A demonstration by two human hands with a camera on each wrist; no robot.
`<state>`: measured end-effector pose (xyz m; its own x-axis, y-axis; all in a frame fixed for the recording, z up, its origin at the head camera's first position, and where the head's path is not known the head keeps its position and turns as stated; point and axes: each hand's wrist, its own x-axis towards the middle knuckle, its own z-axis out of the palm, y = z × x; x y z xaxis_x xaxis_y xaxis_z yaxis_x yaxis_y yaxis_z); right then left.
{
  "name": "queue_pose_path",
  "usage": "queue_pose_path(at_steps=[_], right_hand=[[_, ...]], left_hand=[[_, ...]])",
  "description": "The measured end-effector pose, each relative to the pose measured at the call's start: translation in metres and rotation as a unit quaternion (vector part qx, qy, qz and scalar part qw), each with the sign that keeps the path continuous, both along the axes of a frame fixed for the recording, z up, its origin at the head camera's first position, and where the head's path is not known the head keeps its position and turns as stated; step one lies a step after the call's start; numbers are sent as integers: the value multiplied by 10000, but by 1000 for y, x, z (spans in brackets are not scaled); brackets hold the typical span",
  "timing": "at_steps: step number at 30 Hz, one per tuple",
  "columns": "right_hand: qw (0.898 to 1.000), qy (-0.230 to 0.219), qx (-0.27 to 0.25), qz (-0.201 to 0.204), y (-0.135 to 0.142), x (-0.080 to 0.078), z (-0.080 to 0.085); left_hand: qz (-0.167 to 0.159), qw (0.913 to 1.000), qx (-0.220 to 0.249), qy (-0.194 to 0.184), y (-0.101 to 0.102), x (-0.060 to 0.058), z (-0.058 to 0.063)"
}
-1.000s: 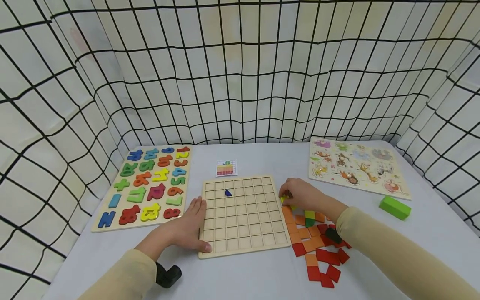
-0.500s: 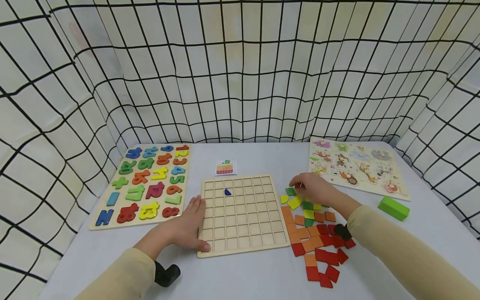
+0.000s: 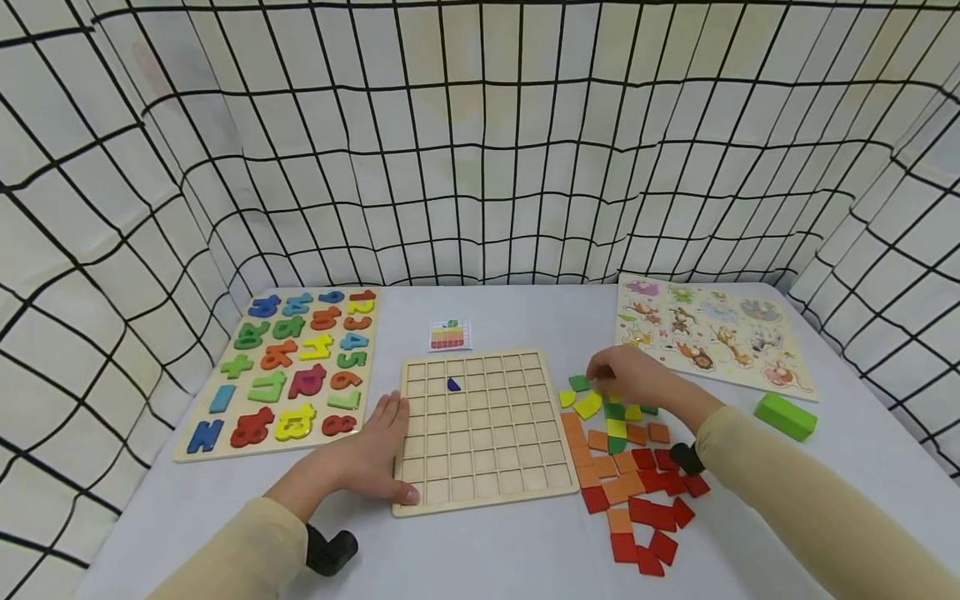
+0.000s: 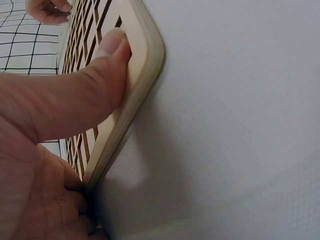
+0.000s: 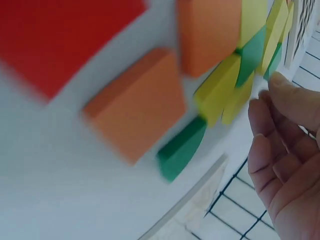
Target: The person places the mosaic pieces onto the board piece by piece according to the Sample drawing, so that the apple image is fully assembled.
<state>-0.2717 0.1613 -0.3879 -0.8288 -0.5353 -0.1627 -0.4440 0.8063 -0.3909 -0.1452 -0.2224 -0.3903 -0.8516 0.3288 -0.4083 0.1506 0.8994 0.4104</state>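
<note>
My left hand [image 3: 371, 454] rests along the left edge of a wooden grid board [image 3: 487, 442], fingers straight, thumb on its near left corner. In the left wrist view the thumb [image 4: 95, 85] presses on the board's rim [image 4: 145, 50]. A small dark blue piece [image 3: 453, 384] lies in an upper cell of the board. Right of the board, my right hand [image 3: 626, 372] is over the far end of a spread of coloured tiles, near green [image 3: 580, 382] and yellow [image 3: 588, 406] ones. In the right wrist view its fingers [image 5: 262, 150] are loosely bent, with nothing visible between them and the thumb.
Orange tiles [image 3: 574, 433] and red tiles [image 3: 652, 512] lie nearer me. A pattern card [image 3: 450, 335] lies behind the board. A number puzzle [image 3: 300, 375] stands left, an animal puzzle [image 3: 720, 333] back right, beside a green block [image 3: 785, 416]. Black netting [image 3: 480, 150] surrounds the table.
My right hand has moved back and to the right from the yellow tiles beside the board, uncovering yellow and green tiles. The left hand stays on the board.
</note>
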Motion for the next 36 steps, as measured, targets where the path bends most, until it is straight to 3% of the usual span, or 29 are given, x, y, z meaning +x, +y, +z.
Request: queue_pose_path(at_steps=[7,14,23,26,29,36], right_hand=[[9998,-102,193,-10,37,9,8],[9979,-580,192,-223,59,17,7],[9984,-134,402,-363,57,22,5],[9982,140,325,-486,48,18,9],[9984,250,-115,-502,28,10,13],[9937,73,-1108,132,-46,-8,12]], left_hand=[[-26,10000,49,5,0,0,0],[2,10000,-22,-7,-1,1,0],[-112,9999,-60,14,2,1,3],[-146,9999,-89,24,2,1,3],[-132,9999,-83,14,2,1,1],[-119,9999,-105,19,1,0,-1]])
